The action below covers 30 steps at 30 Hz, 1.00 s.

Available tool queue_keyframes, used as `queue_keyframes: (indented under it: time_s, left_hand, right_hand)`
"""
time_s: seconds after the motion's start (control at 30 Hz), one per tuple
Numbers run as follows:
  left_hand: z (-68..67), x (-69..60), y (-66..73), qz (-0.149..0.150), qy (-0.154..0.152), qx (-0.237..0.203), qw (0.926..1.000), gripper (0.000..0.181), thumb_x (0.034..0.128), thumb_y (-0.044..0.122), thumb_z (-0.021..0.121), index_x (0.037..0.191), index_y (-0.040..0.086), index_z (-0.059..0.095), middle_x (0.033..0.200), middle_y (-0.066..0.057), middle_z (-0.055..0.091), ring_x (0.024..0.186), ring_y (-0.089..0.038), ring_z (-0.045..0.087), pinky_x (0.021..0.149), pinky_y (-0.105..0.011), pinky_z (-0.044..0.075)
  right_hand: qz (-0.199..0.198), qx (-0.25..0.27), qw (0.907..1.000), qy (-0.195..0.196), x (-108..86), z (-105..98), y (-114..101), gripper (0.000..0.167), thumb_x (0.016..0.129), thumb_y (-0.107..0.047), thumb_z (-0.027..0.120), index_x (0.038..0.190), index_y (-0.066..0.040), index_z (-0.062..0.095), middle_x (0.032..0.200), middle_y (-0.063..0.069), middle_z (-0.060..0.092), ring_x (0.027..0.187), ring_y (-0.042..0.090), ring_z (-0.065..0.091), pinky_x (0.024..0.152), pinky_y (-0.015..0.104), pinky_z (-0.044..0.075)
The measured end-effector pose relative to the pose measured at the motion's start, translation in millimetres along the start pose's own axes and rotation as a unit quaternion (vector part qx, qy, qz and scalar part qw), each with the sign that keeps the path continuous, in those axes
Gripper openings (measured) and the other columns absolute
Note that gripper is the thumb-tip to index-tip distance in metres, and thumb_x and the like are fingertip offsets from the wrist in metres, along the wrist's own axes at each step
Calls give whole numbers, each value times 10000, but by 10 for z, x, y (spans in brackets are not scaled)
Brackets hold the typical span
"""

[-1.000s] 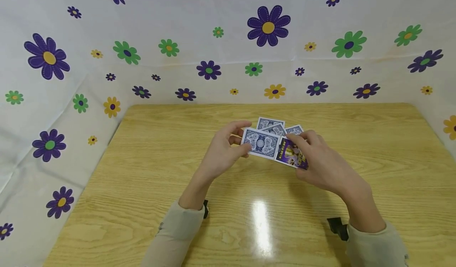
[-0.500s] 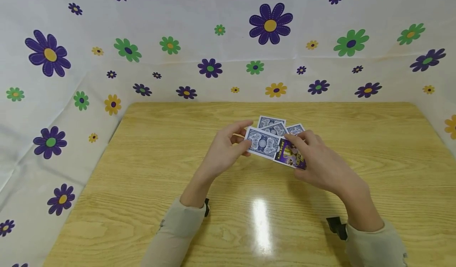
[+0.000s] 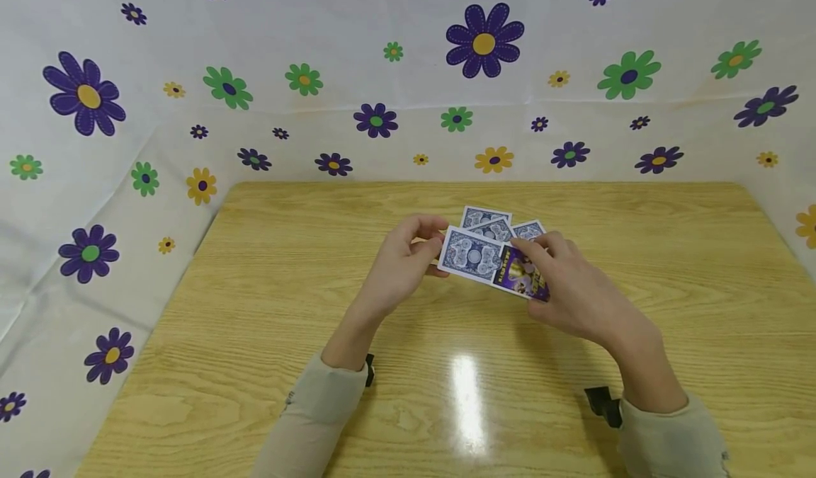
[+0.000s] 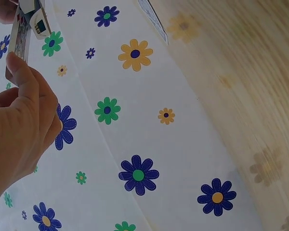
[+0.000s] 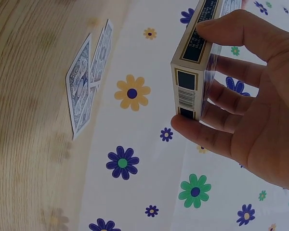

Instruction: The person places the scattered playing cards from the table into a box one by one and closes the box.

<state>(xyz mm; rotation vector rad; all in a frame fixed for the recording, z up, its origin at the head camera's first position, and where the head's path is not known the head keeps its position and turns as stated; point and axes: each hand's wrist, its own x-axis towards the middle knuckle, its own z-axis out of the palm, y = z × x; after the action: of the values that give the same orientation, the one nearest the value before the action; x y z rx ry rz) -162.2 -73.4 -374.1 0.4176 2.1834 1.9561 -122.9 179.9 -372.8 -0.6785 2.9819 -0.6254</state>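
Note:
In the head view my right hand (image 3: pixel 576 287) grips a purple-fronted card box (image 3: pixel 519 274) by its sides. The right wrist view shows my thumb on the narrow side of the box (image 5: pixel 187 89), fingers round the other side, and a barcode on its end. Blue-backed playing cards (image 3: pixel 473 255) stick out of the box's left end. My left hand (image 3: pixel 401 265) holds their outer end, thumb at the edge. Seen from the left wrist, an open box flap (image 4: pixel 40 24) stands beside the cards (image 4: pixel 21 48). How many cards are in the box is hidden.
Beyond the box, several loose blue-backed cards (image 3: pixel 487 216) overlap face down on the wooden table (image 3: pixel 255 308). They also show in the right wrist view as fanned cards (image 5: pixel 81 86). A flower-print cloth (image 3: pixel 319 32) surrounds the table's back and sides.
My left thumb has drawn back from the top of the protruding cards to their left edge. The box, my right hand and the loose cards have hardly moved.

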Motion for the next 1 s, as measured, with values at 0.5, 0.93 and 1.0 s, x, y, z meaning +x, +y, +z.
queue_keyframes:
  time_s: [0.5,0.93,1.0]
  left_hand:
    - [10,-11,-40,-67,-49,238,9997,241,1019,62,503,1248,14,565,994,-148,552,786,-317,632,627,-286,560]
    - [60,-30,-61,-89,227,678,9974,147,1019,114,536,1123,39,608,908,-123,627,702,-293,637,592,-323,574]
    - [71,-47,-54,-7,251,934,9953,151,1020,121,537,1121,48,622,901,-105,629,720,-306,645,593,-327,573]
  right_hand:
    - [26,-46,10000,-74,-22,-4,-24,806,781,-82,773,1496,-51,402,1308,195,443,1104,320,473,882,476,505]
    - [52,0,10000,-58,-18,-6,-22,807,776,-76,774,1491,-42,403,1316,203,439,1111,326,472,886,489,510]
    - [61,13,10000,-60,-20,-5,-14,807,776,-75,772,1492,-44,400,1313,203,437,1109,326,473,879,489,512]
